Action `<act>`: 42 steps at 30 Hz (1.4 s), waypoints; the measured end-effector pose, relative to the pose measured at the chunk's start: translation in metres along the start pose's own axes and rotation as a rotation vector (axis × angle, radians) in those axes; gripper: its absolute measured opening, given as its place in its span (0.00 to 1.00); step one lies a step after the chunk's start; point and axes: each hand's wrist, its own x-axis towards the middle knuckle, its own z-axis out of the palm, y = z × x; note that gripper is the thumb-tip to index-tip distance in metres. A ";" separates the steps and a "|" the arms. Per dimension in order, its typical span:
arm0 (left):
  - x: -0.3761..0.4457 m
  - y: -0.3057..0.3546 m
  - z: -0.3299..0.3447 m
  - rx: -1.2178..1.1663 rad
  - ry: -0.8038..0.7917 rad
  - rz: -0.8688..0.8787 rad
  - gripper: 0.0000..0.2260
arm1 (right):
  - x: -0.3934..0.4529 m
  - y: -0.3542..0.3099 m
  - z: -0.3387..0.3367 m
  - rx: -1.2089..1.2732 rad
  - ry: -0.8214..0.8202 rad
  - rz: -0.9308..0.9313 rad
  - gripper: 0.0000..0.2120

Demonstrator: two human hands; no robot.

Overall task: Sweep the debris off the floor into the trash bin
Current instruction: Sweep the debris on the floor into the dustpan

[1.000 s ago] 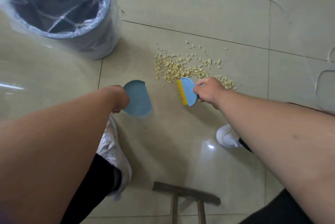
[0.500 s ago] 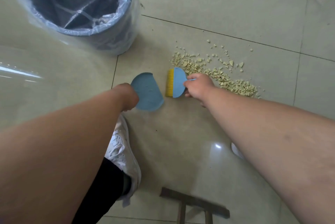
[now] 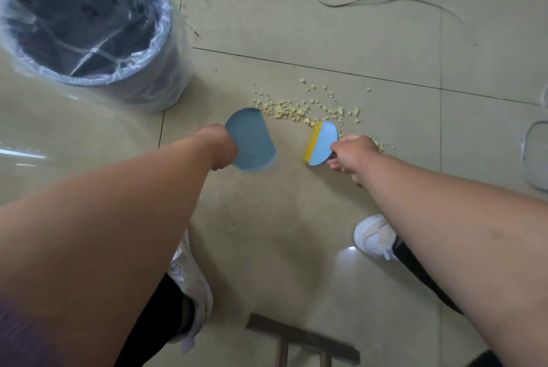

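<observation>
The left hand (image 3: 221, 148) grips the dustpan (image 3: 251, 139) by its near edge, fingers curled round it; the right hand (image 3: 351, 156) is clenched on the brush (image 3: 321, 144), yellow bristles facing the pan at its nine o'clock; pan and brush sit apart, with bare floor (image 3: 296, 233) between them. The debris (image 3: 299, 111), pale crumbs, lies in a loose band at twelve o'clock from that gap, running from the pan's far corner across to the brush and on behind the right hand; none shows in the pan yet. The bin (image 3: 92, 31), lined with a clear bag, stands at ten o'clock from the pan, close by.

To do this stroke well, I'd say: press the pan's lip flat to the tile so crumbs don't slip under; set the brush beyond the heap, at its one o'clock side, and draw short, low strokes toward the pan; flicking would likely scatter the small bits toward the cable (image 3: 370, 1); keep the pan level when carrying it to the bin.
</observation>
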 end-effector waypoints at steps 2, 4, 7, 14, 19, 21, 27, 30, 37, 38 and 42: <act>0.005 -0.024 0.013 0.070 0.047 0.021 0.02 | -0.007 0.001 0.007 0.047 -0.021 -0.017 0.03; 0.006 -0.045 0.016 0.046 0.130 0.027 0.07 | -0.017 0.000 0.018 0.045 -0.048 -0.037 0.03; 0.006 -0.060 0.009 0.012 0.107 -0.024 0.10 | -0.032 0.003 0.043 -0.040 -0.129 -0.093 0.03; 0.023 -0.067 0.011 0.134 0.042 -0.001 0.08 | -0.029 0.011 0.073 -0.299 -0.293 -0.268 0.04; 0.032 -0.058 0.000 0.179 0.005 0.013 0.11 | -0.005 0.010 0.032 -0.298 -0.119 -0.217 0.05; 0.032 -0.044 -0.008 0.151 -0.028 0.010 0.07 | 0.000 0.006 0.015 -0.288 -0.075 -0.197 0.06; 0.031 -0.035 -0.018 -0.017 -0.059 -0.071 0.10 | -0.004 -0.032 0.023 -0.093 -0.042 -0.212 0.02; 0.039 -0.059 -0.014 -0.054 0.090 -0.051 0.11 | -0.004 -0.050 0.061 -0.001 -0.109 -0.231 0.02; 0.055 -0.099 -0.013 -0.089 0.139 -0.049 0.14 | -0.015 -0.065 0.152 0.287 -0.260 -0.158 0.06; 0.058 -0.097 -0.012 -0.087 0.150 -0.053 0.15 | -0.013 -0.066 0.156 0.292 -0.256 -0.147 0.06; 0.071 -0.084 -0.008 -0.069 0.191 -0.065 0.16 | 0.007 -0.074 0.149 0.253 -0.200 -0.132 0.05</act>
